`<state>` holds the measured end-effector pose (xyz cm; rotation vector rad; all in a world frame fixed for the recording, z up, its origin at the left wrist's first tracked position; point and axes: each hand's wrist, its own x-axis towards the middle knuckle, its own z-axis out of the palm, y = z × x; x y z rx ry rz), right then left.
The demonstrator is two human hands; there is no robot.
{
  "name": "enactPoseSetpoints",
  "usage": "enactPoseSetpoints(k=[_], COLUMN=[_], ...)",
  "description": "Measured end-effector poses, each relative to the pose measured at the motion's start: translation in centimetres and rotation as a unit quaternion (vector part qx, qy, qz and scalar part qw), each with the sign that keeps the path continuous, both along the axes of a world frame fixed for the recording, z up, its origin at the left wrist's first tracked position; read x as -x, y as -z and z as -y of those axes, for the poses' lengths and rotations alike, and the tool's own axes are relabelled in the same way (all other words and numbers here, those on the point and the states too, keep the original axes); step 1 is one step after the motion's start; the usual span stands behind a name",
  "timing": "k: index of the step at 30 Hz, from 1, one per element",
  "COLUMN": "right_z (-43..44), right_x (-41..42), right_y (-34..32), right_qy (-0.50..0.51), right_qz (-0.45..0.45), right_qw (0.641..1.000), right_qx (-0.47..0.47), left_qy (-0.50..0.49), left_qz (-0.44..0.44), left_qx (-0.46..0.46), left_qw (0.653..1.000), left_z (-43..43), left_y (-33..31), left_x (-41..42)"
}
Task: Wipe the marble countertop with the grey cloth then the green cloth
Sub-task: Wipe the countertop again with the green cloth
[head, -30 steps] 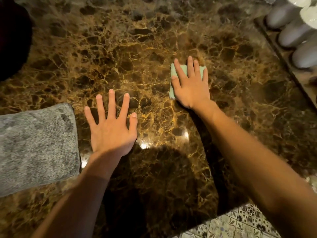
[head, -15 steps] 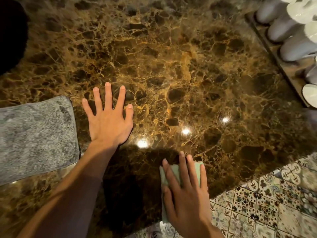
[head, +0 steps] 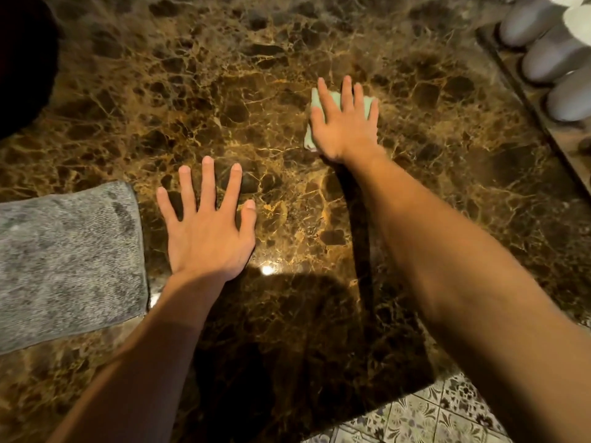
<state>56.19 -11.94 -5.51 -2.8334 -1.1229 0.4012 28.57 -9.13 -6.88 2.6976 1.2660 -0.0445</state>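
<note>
The brown, gold-veined marble countertop (head: 262,100) fills most of the view. My right hand (head: 345,126) lies flat on the small folded green cloth (head: 311,140), pressing it against the marble right of centre; only the cloth's edges show around my fingers. My left hand (head: 208,228) rests palm down on the bare marble with its fingers spread, holding nothing. The grey cloth (head: 64,260), folded into a thick pad, lies at the left edge, just left of my left hand and apart from it.
Several white rounded containers (head: 550,55) stand on a dark tray (head: 524,100) at the upper right. A dark object (head: 22,59) sits at the upper left corner. The counter's front edge gives way to patterned floor tiles (head: 425,417) at the bottom right.
My right hand slid the green cloth from the far middle back to the counter's front edge, then out again to the far right of centre. My left hand stayed planted.
</note>
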Motion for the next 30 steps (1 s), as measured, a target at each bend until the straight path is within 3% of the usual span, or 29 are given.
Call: enactPoseSetpoints(k=[8, 22, 30], right_z=[1.5, 25.7, 25.7], right_x=[0.9, 21.7, 21.5], right_y=[0.1, -0.9, -0.3], right_qy=[-0.001, -0.032, -0.029], right_qz=[0.013, -0.021, -0.004], right_qw=[1.000, 0.999, 0.999], right_qx=[-0.015, -0.023, -0.025], left_qy=[0.001, 0.046, 0.089], left_qz=[-0.002, 0.012, 0.008], left_qx=[0.015, 0.041, 0.057], left_qw=[1.000, 0.998, 0.994], left_z=[0.0, 2.5, 5.9], left_y=[-0.5, -2.2, -0.9], left_x=[0.1, -2.9, -8.7])
